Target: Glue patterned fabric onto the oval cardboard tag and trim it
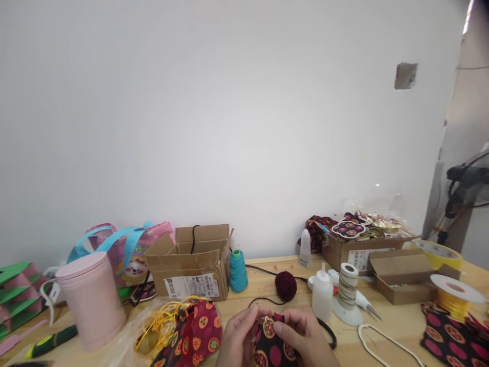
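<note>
At the bottom centre, both hands pinch the top edge of a small dark patterned fabric pouch (272, 349) with round pink and orange motifs. My left hand (240, 336) closes on its left side, and my right hand (305, 334) grips the right side with the thumb over the front. A small pale piece shows at the pouch's top between the thumbs; its kind is too small to tell. Beyond the hands sits a ball of dark maroon yarn (286, 286). Red patterned fabric (202, 329) lies left of my left hand, beside a bundle of yellow cord (162, 326).
Behind stand an open cardboard box (194, 275) and a teal thread cone (239, 271). A white squeeze bottle (322, 295), a ribbon spool (348, 290) and a glue gun (367, 305) are on the right, near a filled box (355, 255). A pink canister (91, 300) stands left.
</note>
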`<state>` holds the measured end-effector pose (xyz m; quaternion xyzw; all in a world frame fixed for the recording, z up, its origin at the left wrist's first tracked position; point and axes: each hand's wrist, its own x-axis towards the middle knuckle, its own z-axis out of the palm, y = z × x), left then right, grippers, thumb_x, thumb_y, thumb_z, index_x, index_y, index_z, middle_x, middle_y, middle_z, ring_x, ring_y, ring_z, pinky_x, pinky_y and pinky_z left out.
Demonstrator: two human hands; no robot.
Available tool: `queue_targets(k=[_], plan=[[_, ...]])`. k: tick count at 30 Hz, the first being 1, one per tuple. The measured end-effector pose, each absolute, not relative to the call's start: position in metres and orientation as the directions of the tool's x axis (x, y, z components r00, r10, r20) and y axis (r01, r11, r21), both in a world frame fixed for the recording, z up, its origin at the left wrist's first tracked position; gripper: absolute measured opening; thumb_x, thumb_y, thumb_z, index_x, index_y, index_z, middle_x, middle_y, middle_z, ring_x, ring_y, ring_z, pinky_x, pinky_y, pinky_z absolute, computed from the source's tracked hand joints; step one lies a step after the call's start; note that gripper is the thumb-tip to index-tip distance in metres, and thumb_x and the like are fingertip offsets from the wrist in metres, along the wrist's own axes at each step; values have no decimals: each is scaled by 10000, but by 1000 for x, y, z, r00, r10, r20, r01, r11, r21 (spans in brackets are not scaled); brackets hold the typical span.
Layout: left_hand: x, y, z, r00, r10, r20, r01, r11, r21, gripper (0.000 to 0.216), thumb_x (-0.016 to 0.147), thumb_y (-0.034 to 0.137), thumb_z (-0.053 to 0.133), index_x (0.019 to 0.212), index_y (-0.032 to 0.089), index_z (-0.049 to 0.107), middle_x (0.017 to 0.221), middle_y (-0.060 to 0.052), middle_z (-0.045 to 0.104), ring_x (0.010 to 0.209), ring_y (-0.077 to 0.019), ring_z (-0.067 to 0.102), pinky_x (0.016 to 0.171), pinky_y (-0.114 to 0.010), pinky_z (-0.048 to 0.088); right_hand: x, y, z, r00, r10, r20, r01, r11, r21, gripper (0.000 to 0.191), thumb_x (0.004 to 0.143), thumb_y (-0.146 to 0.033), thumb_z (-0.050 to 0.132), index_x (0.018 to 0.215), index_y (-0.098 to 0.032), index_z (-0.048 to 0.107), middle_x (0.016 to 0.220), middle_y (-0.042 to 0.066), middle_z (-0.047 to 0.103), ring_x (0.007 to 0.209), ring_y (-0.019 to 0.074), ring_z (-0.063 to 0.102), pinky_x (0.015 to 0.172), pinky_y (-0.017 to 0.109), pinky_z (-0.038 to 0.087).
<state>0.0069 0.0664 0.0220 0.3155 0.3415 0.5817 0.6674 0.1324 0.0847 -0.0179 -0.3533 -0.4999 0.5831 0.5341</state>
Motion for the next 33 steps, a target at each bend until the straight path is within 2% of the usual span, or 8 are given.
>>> queue_targets(k=[10, 16, 20, 25, 27, 28, 30, 33], plan=[[4, 67, 20, 212, 977, -28, -555, 144, 819, 116, 600, 216, 677, 674, 128, 695, 701, -29, 655, 615, -118, 552, 605, -235, 412, 134, 80, -7, -219, 972, 91, -310, 19, -951, 325, 533, -401, 725, 509, -145, 525, 455, -53, 489, 446, 74, 389, 434, 188, 268], [5, 65, 20, 185, 980, -70, -601, 170, 781, 116, 628, 238, 652, 682, 140, 686, 651, -26, 650, 591, -112, 550, 569, -219, 409, 134, 74, 2, -229, 973, 36, -333, -43, -942, 329, 514, -415, 715, 502, -146, 527, 458, -31, 523, 433, 87, 429, 449, 196, 306], [6, 64, 22, 248, 966, -67, -562, 200, 803, 119, 613, 232, 663, 679, 136, 688, 712, -40, 645, 627, -128, 566, 636, -248, 426, 134, 72, 4, -235, 972, 22, -313, -54, -948, 300, 533, -403, 692, 489, -154, 530, 452, -27, 513, 438, 101, 440, 440, 204, 323], [2, 69, 15, 278, 961, -3, -544, 159, 824, 89, 608, 207, 668, 615, 119, 681, 854, -47, 605, 675, -115, 545, 650, -237, 421, 135, 71, 7, -185, 976, 113, -209, 73, -975, 280, 556, -401, 676, 494, -152, 563, 439, -43, 456, 428, 91, 378, 436, 210, 289], [0, 70, 12, 259, 966, 19, -544, 130, 829, 86, 620, 205, 660, 635, 124, 687, 863, -43, 597, 711, -119, 541, 657, -229, 422, 137, 69, 11, -118, 961, 249, -110, 237, -965, 219, 577, -349, 673, 501, -159, 598, 452, -41, 448, 454, 101, 379, 458, 222, 290], [0, 71, 11, 253, 967, 25, -546, 122, 829, 87, 630, 204, 654, 652, 129, 691, 866, -40, 593, 724, -121, 541, 652, -222, 423, 138, 68, 14, -95, 920, 380, -15, 380, -925, 168, 606, -304, 657, 524, -162, 621, 462, -32, 465, 470, 112, 400, 473, 231, 303], [-1, 71, 10, 254, 966, 39, -554, 113, 825, 95, 648, 202, 641, 685, 135, 696, 883, -37, 590, 729, -117, 540, 633, -212, 425, 141, 65, 20, -107, 736, 668, 212, 674, -708, 95, 669, -199, 603, 596, -161, 651, 493, 2, 531, 498, 133, 458, 495, 246, 338], [0, 69, 12, 228, 973, 48, -570, 93, 817, 114, 655, 216, 638, 710, 136, 698, 888, -46, 604, 713, -115, 544, 650, -226, 434, 141, 62, 25, -188, 468, 864, 404, 838, -366, 106, 702, -105, 560, 672, -151, 651, 510, 39, 592, 477, 138, 503, 469, 249, 372]])
